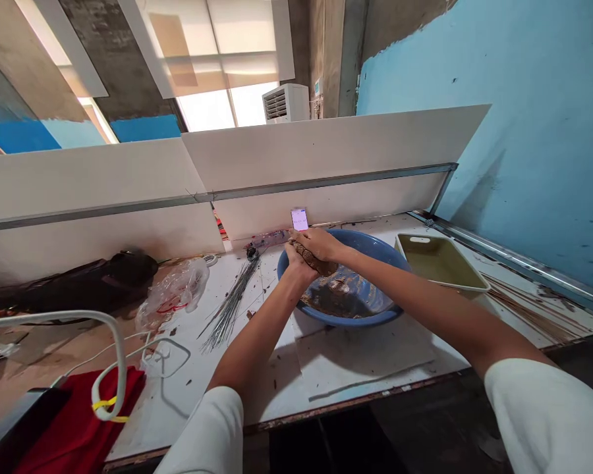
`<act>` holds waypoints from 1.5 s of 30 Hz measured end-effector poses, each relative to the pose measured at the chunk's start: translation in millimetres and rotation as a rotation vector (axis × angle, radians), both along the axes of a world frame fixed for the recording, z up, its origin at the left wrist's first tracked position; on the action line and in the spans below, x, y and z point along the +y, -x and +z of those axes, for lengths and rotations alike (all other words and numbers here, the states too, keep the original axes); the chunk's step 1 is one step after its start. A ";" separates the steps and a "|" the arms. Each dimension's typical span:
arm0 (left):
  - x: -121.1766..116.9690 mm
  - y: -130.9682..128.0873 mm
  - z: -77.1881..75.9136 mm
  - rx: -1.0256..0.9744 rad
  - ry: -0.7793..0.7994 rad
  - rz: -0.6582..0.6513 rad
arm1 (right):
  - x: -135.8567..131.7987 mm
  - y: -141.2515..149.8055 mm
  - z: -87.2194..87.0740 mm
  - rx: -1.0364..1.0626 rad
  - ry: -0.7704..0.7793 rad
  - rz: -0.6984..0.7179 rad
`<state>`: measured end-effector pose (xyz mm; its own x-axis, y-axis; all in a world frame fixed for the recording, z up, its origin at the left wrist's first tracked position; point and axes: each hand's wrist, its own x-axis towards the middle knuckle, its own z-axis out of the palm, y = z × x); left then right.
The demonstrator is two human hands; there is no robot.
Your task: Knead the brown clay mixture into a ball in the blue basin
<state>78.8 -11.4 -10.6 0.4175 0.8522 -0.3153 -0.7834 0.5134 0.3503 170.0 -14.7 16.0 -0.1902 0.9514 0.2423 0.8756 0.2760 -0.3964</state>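
Nearest is the white right sleeve point(543, 421). At twelve o'clock, the left hand point(299, 263) and right hand point(319, 243) grasp a brown lump point(317, 259) between them, over a blue basin point(370, 245).

On my white-topped workbench point(178, 395), a phone point(299, 219) stands lit against a white partition point(326, 158) crossed by a metal rail point(326, 181). To my left, a bundle of thin wires point(230, 306) lies beside a crumpled clear plastic bag point(172, 293), with a black bag point(74, 283) farther along. A white cable point(113, 349) loops near me above a red cloth point(79, 415), a yellow tie point(106, 403) around it. To my right sits a white-rimmed olive tray point(439, 263), below a chipped blue wall point(499, 118). Beyond the partition, a white air-conditioning unit point(285, 103) stands beneath a bright window point(227, 85).
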 end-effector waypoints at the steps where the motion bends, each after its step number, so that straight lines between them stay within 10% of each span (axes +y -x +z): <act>1: -0.7 0.9 0.7 0.011 0.004 0.004 | -0.8 0.7 -1.3 -0.019 -0.005 -0.031; 17: 6.4 -1.0 -1.7 0.073 0.015 -0.057 | -15.0 4.0 22.0 -0.153 -0.107 -0.187; 31: -1.8 1.7 -0.1 0.069 0.145 -0.051 | 4.3 0.8 -9.6 -0.362 -0.137 -0.078; 45: 5.6 1.0 -1.7 0.034 0.046 -0.119 | 9.9 -26.1 23.0 0.222 -0.113 -0.090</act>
